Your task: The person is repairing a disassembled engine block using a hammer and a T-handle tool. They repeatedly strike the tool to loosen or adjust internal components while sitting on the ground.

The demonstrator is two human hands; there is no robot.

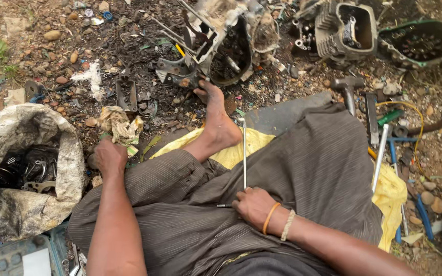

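The right hand (254, 205) is resting on the lap, fingers closing around the lower end of a long T-handled metal wrench (244, 153) that is standing upright against the trousers. The left hand (110, 156) is reaching down to the ground, its fingers curling onto a crumpled dirty rag (120, 124) just ahead of it. To the left a grimy sack (11, 204) is lying open. Farther off, a bare foot (216, 115) is pressing against an engine crankcase (221, 41) lying on the oily dirt.
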